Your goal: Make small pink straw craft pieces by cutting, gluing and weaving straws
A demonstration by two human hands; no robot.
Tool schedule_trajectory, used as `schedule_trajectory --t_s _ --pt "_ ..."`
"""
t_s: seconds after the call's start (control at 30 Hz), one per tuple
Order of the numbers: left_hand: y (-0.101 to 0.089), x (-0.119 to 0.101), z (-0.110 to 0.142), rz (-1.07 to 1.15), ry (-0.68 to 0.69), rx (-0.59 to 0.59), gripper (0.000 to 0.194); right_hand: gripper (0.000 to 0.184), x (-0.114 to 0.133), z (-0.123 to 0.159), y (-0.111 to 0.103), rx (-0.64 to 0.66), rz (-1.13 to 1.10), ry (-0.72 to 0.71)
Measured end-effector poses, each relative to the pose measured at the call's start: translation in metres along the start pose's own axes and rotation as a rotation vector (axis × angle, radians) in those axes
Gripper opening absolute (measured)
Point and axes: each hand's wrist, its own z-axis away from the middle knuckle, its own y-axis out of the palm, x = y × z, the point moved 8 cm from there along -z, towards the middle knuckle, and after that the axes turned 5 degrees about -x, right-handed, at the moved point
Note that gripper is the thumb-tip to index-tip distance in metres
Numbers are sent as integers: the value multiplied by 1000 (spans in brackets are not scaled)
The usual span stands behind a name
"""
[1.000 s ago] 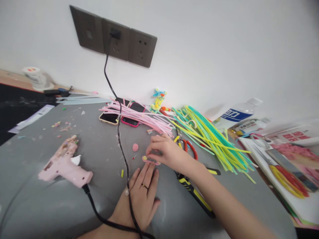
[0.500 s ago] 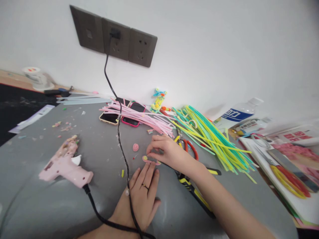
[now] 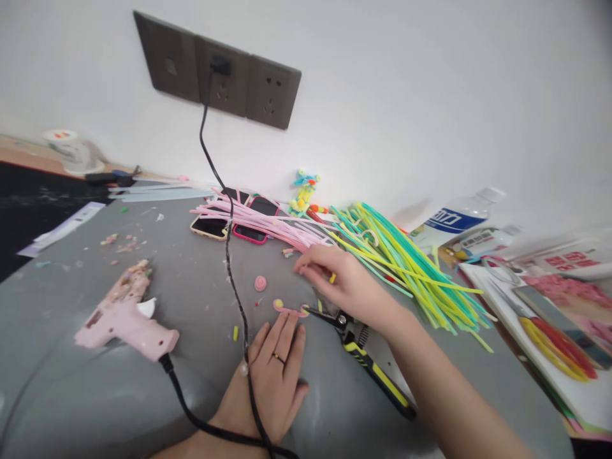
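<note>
- Pink strip (image 3: 297, 313): short, lying on the grey table (image 3: 191, 376), just beyond the left fingertips; each end shows a small curl with yellow at it.
- Left hand (image 3: 275, 373): palm down, fingers stretched out and lying close together, thumb set apart. Middle fingertips rest at the strip's near edge and appear to pin it.
- Right hand (image 3: 332, 274): raised over the table beyond the strip, fingers bent, thumb near the forefinger. A bit of yellow shows in the gap; cannot tell whether it is pinched or lies behind.
- Pliers (image 3: 361, 357): black and yellow, under and beside the right forearm, nose pointing at the strip's right curl. Touching or just short of it: cannot tell.
- Technique, judged: press evenly on the strip's middle and leave both curls free; heavy pressure could flatten it.
- Shift the pliers' nose aside before working on the right curl; a knock could skew the strip.
- Black cable (image 3: 236, 280) crosses the left hand; best kept slack, since a tug might drag the glue gun (image 3: 127, 325).
- Pink rosette (image 3: 260, 283) and yellow stub (image 3: 236, 333) lie near; keep sleeves and cable off them.
</note>
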Motion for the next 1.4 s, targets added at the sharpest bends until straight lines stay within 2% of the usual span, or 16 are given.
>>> schedule_trajectory --t_s 0.17,0.27,0.37,0.43,0.5,0.67,0.93,1.23,1.4 --pt "0 0 0 -5 -8 -5 59 30 3 8 -44 -254 -27 45" --pt "1 0 0 1 -8 1 58 31 1 12 -48 -327 -35 83" --pt "0 0 0 -2 0 -6 57 23 -1 10 -30 -209 8 97" --pt "0 0 0 2 4 -9 57 19 0 8 -15 -104 14 63" --pt "0 0 1 9 3 -5 58 17 1 7 -4 -53 14 13" --pt "3 1 1 24 -12 16 59 13 -1 9 9 -43 75 -40" --pt "0 0 -1 -21 0 15 57 12 0 8 32 90 125 -72" --pt "2 -1 -1 -28 -10 37 56 6 -4 7 53 179 133 -80" --pt "2 0 -1 -26 -19 44 57 7 -3 6 52 185 107 -69"
